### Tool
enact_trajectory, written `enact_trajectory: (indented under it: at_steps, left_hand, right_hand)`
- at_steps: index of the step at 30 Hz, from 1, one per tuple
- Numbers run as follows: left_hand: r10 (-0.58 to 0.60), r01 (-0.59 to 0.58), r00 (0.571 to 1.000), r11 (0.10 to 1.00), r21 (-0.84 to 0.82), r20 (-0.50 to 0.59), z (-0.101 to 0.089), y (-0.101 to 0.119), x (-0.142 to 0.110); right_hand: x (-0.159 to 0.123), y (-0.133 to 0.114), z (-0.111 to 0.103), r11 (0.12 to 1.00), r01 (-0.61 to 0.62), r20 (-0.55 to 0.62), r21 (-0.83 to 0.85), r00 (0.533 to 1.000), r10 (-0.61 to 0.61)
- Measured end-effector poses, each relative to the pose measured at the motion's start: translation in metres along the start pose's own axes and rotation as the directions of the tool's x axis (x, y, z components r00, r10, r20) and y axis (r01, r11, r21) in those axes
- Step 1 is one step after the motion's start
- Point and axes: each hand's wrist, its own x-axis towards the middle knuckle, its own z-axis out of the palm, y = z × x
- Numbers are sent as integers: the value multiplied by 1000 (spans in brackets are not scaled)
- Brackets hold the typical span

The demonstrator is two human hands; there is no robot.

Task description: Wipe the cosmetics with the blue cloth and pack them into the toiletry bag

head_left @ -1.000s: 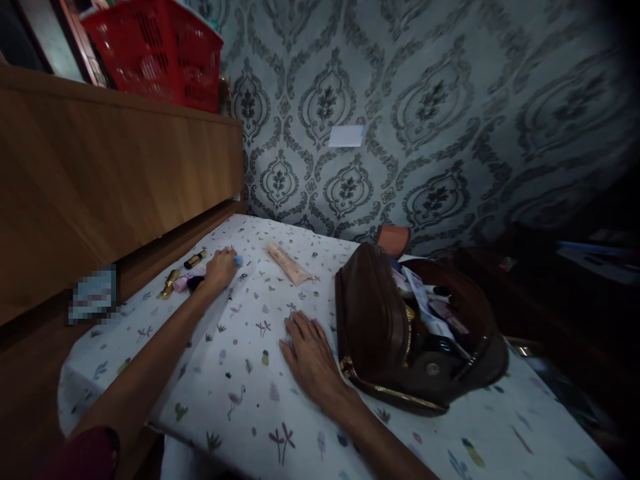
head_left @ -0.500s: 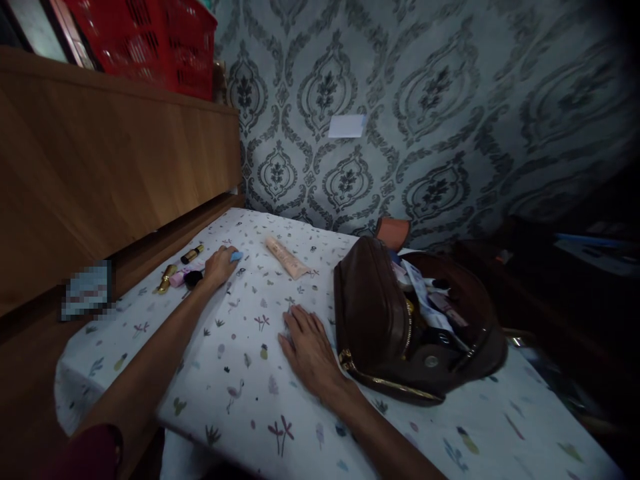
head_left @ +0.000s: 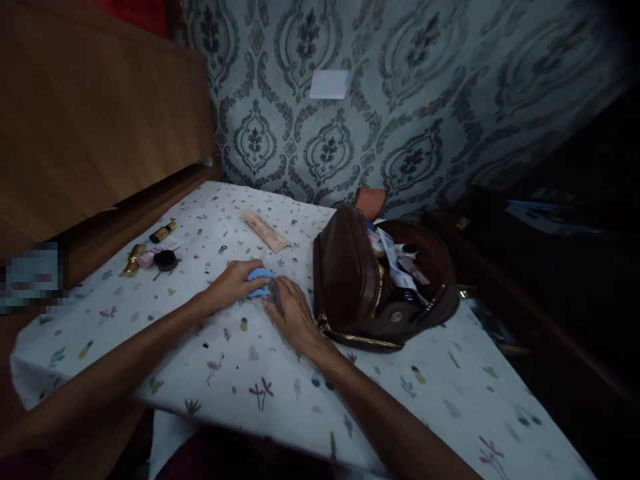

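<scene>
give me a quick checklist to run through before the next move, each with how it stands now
1. Left hand on the blue item: ok, fingers and thumb are at it.
2. Right hand gripping it too: cannot tell, the fingertips are blurred beside it.
3. Brown bag open: ok, contents show inside.
4. Beige tube apart from both hands: ok, it lies beyond them.
5. Patterned cloth free of loose items: not ok, the tube and a dark round item lie on it.

Beside the right hand [head_left: 296, 319] a brown bag [head_left: 345, 267] blocks passage; room runs between tube [head_left: 266, 232] and dark case [head_left: 165, 260].
</scene>
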Motion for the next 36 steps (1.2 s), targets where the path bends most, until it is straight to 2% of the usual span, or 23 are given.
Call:
enact_trajectory:
  at_steps: [3, 8, 14, 17, 20, 24, 27, 31, 34, 36]
  left_hand:
    - [-34, 33, 999, 993, -109, -2, 5, 3, -5]
    - [-60, 64, 998, 976, -210, 22, 9, -4, -3]
    - [-95, 73, 993, 960, -269, -68, 7, -10, -2]
    - [-68, 44, 993, 972, -230, -98, 3, -8, -3]
    - [-34, 20, 996, 987, -162, -84, 2, -4, -3]
    - [100, -99, 995, 995, -18, 13, 2, -2, -5]
    - [207, -220, 972, 968, 123, 109, 3, -6, -7]
    - [269, -322, 936, 916, 241, 228, 3, -10, -9]
    - [275, -329, 936, 907, 263, 220, 3, -10, -9]
    - [278, -321, 944, 895, 310, 176, 3, -9, -9]
  right_hand:
    - [1, -1, -1, 1000, 15, 25, -19, 1000, -15]
    - [2, -2, -3, 999, 48, 22, -1, 999, -48]
    - [5, -5, -8, 995, 36, 10, 92, 999, -37]
    - [5, -6, -10, 991, 13, -16, 134, 1000, -11]
    - [3, -5, -10, 982, 17, -35, 187, 999, -11]
    - [3, 0, -7, 966, 8, -59, 260, 998, 8]
    - [3, 2, -5, 924, -55, -58, 378, 995, 83]
    - [3, 3, -3, 862, -92, -27, 498, 992, 122]
    - [3, 3, -2, 836, -91, -25, 541, 992, 124]
    - [4, 3, -1, 827, -88, -28, 555, 992, 125]
